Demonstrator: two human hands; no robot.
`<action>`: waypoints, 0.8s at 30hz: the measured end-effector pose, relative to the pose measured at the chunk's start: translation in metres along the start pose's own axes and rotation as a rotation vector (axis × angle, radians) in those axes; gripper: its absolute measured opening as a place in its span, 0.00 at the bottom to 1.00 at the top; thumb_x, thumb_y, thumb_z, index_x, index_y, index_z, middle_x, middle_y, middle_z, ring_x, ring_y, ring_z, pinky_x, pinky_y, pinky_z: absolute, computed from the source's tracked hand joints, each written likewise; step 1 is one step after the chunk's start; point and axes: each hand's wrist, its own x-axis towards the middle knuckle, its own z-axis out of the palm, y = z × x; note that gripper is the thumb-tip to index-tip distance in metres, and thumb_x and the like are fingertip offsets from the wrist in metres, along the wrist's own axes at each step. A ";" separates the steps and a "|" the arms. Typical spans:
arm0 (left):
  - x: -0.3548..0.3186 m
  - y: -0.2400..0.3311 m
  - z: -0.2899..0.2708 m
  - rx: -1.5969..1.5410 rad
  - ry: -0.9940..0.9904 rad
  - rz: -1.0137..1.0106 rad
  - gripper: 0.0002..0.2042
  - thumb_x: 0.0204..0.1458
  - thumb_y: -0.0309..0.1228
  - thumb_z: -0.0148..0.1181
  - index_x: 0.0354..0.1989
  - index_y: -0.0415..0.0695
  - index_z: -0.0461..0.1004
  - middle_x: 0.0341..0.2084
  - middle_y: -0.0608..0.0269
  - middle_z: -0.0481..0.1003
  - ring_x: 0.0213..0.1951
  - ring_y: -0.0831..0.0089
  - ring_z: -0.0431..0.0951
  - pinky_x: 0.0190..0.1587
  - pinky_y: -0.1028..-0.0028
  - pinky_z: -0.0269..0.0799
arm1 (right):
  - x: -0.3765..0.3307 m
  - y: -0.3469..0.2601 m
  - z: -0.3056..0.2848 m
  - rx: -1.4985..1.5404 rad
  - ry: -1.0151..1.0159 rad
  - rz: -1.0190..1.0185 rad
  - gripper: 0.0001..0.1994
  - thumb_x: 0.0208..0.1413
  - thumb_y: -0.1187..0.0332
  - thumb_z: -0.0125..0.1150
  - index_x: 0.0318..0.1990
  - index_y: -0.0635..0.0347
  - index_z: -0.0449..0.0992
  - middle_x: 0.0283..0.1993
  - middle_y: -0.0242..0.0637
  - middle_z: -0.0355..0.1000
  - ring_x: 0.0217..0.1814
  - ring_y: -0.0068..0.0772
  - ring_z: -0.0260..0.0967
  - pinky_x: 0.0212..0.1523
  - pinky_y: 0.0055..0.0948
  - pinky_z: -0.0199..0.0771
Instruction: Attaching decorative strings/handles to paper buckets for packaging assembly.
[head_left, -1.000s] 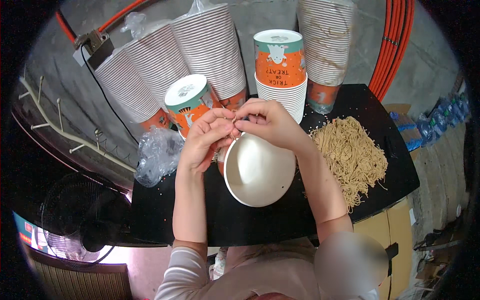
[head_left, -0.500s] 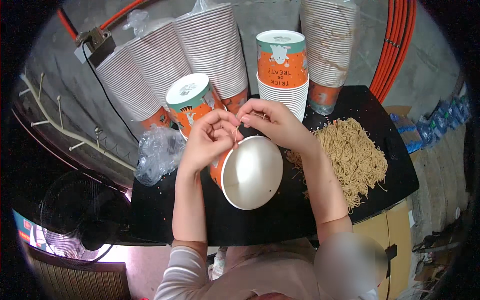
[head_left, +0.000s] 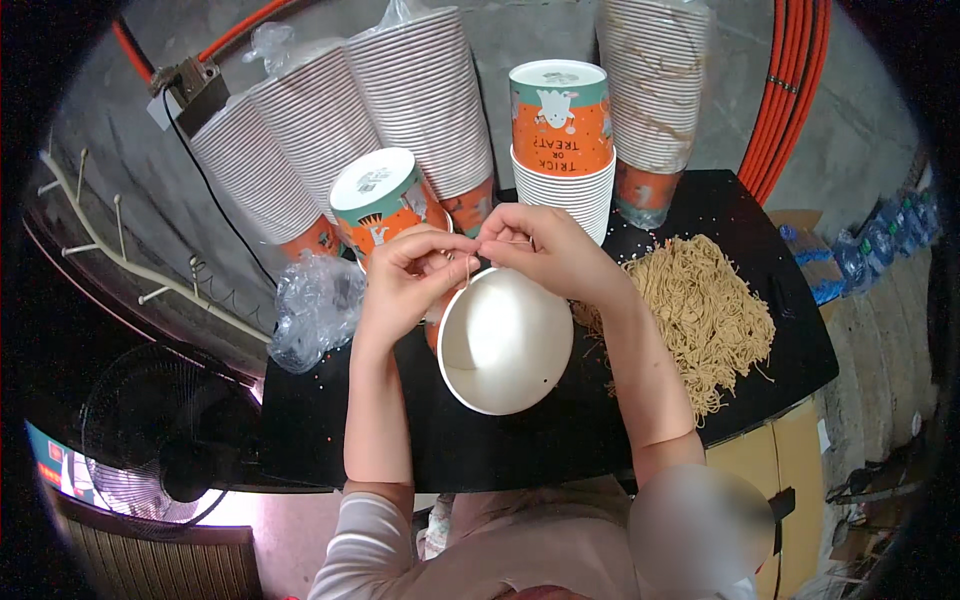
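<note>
A white paper cup [head_left: 505, 340] with an orange outside lies tilted on the black table [head_left: 560, 440], its open mouth facing me. My left hand [head_left: 405, 280] and my right hand [head_left: 545, 250] meet just above its far rim. Both pinch a thin tan string [head_left: 468, 268] that runs to the rim. A heap of the same tan strings [head_left: 700, 305] lies right of the cup, beside my right forearm.
Tall stacks of nested paper cups [head_left: 420, 100] lean at the back, some wrapped in plastic. An orange and teal cup [head_left: 380, 205] stands behind my left hand, another [head_left: 560, 120] tops a short stack. Crumpled clear plastic [head_left: 315, 305] lies left. A fan [head_left: 160, 440] stands lower left.
The white cup has slid slightly toward the lower left and tipped a little. Both hands stay together at its rim, fingers working the string.
</note>
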 end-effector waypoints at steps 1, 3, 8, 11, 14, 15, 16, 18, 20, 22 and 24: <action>0.000 0.000 -0.001 0.036 -0.004 0.014 0.08 0.53 0.18 0.70 0.42 0.33 0.84 0.35 0.61 0.80 0.32 0.79 0.81 0.35 0.80 0.76 | -0.001 -0.002 -0.001 -0.012 -0.022 0.017 0.07 0.61 0.67 0.66 0.40 0.62 0.80 0.27 0.26 0.74 0.29 0.14 0.67 0.30 0.21 0.67; 0.001 0.000 -0.003 0.097 -0.023 0.039 0.08 0.53 0.17 0.69 0.41 0.33 0.83 0.36 0.60 0.80 0.32 0.78 0.81 0.35 0.79 0.77 | -0.003 -0.002 -0.002 -0.029 -0.058 0.013 0.06 0.63 0.69 0.65 0.40 0.63 0.79 0.27 0.22 0.72 0.29 0.09 0.64 0.30 0.18 0.65; -0.002 0.006 -0.002 0.038 -0.039 0.006 0.05 0.50 0.21 0.68 0.35 0.34 0.81 0.31 0.67 0.78 0.26 0.84 0.77 0.30 0.82 0.71 | -0.006 -0.003 -0.005 -0.003 -0.127 -0.042 0.07 0.62 0.68 0.66 0.39 0.62 0.79 0.27 0.21 0.72 0.29 0.09 0.63 0.30 0.16 0.63; -0.003 0.007 -0.004 -0.050 -0.124 -0.077 0.03 0.50 0.20 0.64 0.32 0.36 0.78 0.28 0.68 0.76 0.23 0.85 0.75 0.27 0.81 0.70 | -0.005 -0.002 -0.005 0.033 -0.140 -0.042 0.09 0.58 0.64 0.69 0.39 0.60 0.81 0.29 0.33 0.79 0.29 0.24 0.73 0.33 0.27 0.73; -0.002 0.001 -0.011 -0.066 -0.203 -0.068 0.03 0.49 0.19 0.59 0.32 0.37 0.76 0.26 0.69 0.76 0.22 0.84 0.75 0.25 0.81 0.69 | -0.007 -0.004 -0.004 0.088 -0.183 -0.021 0.07 0.60 0.67 0.70 0.38 0.60 0.80 0.27 0.21 0.73 0.29 0.09 0.63 0.30 0.17 0.63; -0.003 -0.001 -0.014 -0.116 -0.229 -0.120 0.03 0.49 0.20 0.59 0.32 0.37 0.76 0.25 0.68 0.76 0.23 0.84 0.76 0.25 0.81 0.69 | -0.006 -0.005 -0.004 0.058 -0.189 -0.028 0.07 0.60 0.67 0.70 0.37 0.60 0.80 0.27 0.21 0.73 0.29 0.09 0.63 0.29 0.17 0.63; -0.003 -0.002 -0.018 -0.166 -0.256 -0.171 0.03 0.49 0.20 0.58 0.32 0.37 0.76 0.24 0.68 0.77 0.23 0.83 0.77 0.26 0.81 0.69 | -0.006 -0.007 -0.003 0.028 -0.195 -0.036 0.08 0.60 0.67 0.70 0.36 0.60 0.80 0.27 0.21 0.73 0.29 0.09 0.63 0.29 0.17 0.63; -0.003 -0.002 -0.017 -0.255 -0.262 -0.250 0.04 0.50 0.22 0.57 0.33 0.38 0.77 0.24 0.66 0.78 0.24 0.82 0.78 0.26 0.81 0.70 | -0.005 -0.006 -0.001 0.019 -0.177 -0.045 0.08 0.59 0.66 0.71 0.35 0.60 0.80 0.27 0.21 0.73 0.29 0.09 0.63 0.29 0.17 0.62; -0.002 0.002 -0.013 -0.331 -0.219 -0.307 0.04 0.52 0.24 0.58 0.33 0.38 0.77 0.24 0.64 0.80 0.24 0.81 0.79 0.27 0.82 0.72 | -0.004 -0.003 0.004 0.062 -0.135 -0.050 0.08 0.59 0.66 0.72 0.34 0.60 0.79 0.27 0.20 0.73 0.29 0.08 0.62 0.28 0.17 0.61; 0.001 -0.001 -0.013 -0.412 -0.196 -0.391 0.04 0.54 0.25 0.59 0.34 0.38 0.78 0.26 0.62 0.81 0.25 0.80 0.80 0.28 0.83 0.73 | -0.005 -0.008 0.009 0.096 -0.067 -0.052 0.09 0.58 0.66 0.72 0.33 0.60 0.79 0.26 0.20 0.72 0.28 0.09 0.62 0.27 0.18 0.60; 0.002 -0.009 -0.024 -0.494 -0.215 -0.426 0.05 0.57 0.26 0.59 0.35 0.38 0.79 0.28 0.58 0.83 0.28 0.77 0.83 0.32 0.82 0.79 | -0.006 -0.017 0.013 0.131 -0.034 -0.054 0.09 0.57 0.66 0.73 0.34 0.60 0.79 0.26 0.21 0.72 0.27 0.09 0.61 0.27 0.19 0.60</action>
